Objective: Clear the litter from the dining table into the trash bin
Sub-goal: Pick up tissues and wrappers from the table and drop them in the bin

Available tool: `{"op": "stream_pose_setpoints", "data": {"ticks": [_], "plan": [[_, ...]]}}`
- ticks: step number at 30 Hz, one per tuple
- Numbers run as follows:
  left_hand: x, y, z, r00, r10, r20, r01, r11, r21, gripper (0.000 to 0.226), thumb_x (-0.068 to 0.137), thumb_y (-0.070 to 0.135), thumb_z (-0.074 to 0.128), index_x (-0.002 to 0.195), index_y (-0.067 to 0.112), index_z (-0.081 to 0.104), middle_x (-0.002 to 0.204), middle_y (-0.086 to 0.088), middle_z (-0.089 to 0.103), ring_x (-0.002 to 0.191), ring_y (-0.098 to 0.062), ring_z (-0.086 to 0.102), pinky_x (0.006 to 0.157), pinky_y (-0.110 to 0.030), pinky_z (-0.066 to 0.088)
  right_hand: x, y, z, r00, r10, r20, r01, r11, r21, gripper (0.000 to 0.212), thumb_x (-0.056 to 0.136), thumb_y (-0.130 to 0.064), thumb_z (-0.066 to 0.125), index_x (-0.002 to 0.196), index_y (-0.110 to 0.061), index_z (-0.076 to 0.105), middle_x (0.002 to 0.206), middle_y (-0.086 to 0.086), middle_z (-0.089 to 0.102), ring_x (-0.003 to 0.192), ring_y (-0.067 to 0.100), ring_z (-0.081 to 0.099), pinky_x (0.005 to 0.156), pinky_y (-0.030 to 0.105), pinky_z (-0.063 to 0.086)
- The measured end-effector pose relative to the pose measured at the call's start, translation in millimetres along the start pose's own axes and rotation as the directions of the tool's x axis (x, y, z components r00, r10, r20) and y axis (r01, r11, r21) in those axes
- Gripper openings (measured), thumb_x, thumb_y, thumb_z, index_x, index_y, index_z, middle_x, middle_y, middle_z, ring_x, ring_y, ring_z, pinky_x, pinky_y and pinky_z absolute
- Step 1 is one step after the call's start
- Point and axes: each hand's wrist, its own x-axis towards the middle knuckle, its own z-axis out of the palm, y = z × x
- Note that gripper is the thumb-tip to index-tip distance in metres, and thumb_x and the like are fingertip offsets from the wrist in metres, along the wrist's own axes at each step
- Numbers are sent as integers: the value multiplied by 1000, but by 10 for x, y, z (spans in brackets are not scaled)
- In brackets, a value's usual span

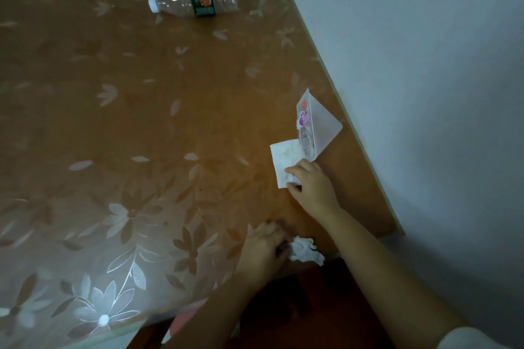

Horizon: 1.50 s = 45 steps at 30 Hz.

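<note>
A crumpled white tissue (304, 249) lies at the table's near edge, and my left hand (262, 246) is closed on its left side. Further along the right edge a flat white napkin (283, 160) rests on the table; my right hand (310, 183) pinches its near corner between thumb and fingers. Touching the napkin's far side stands a triangular clear plastic sandwich package (317, 125) with a pink label. An empty clear plastic bottle (195, 1) with a white cap and green label lies on its side at the far end. No trash bin is in view.
The dining table (141, 122) wears a brown cover with a flower pattern. A pale wall (425, 65) runs close along its right edge. Below the near edge, dark red floor (326, 306) shows between my arms.
</note>
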Motion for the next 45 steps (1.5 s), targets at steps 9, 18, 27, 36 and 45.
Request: {"op": "stream_pose_setpoints", "data": {"ticks": [9,18,27,36,45], "plan": [[-14,73,-2,999,5,41,-8,996,85,18,75,27,50,76,18,65,80,2,64,76,-15,56,68,-27,39,-78,-4,36,1000,2,-31,-2,1000,10,15,78,-8,67,93,-5,65,98,11,63,89,24,56,67,27,46],[-26,66,-159,989,-108,97,110,994,-12,8,81,13,59,84,9,66,90,-3,63,83,-11,52,70,-17,34,-206,24,36,999,53,1,-53,998,26,4,80,-10,64,83,-7,63,92,8,63,84,18,53,64,21,39],[-250,218,-568,958,-281,-55,271,952,-142,21,80,12,65,70,29,56,75,18,52,77,-3,50,64,-7,34,-401,-109,-249,1000,8,17,-10,988,154,5,80,-9,64,84,-11,61,91,1,59,83,12,52,66,19,44],[-729,626,-898,872,-448,-195,345,847,-405,20,82,10,63,73,26,57,79,5,62,70,-5,58,55,-9,43,-840,-478,-644,988,-29,-151,73,951,300,9,80,-8,64,86,-12,60,86,-8,53,74,-3,50,60,4,39],[-1575,884,-1139,726,-549,-414,272,782,-560,10,83,3,60,78,12,58,75,-3,60,69,-16,57,59,-24,47,-1464,-1078,-691,971,-90,-222,183,878,443,17,79,-4,65,81,-18,57,91,-7,54,76,2,55,63,4,41]]}}
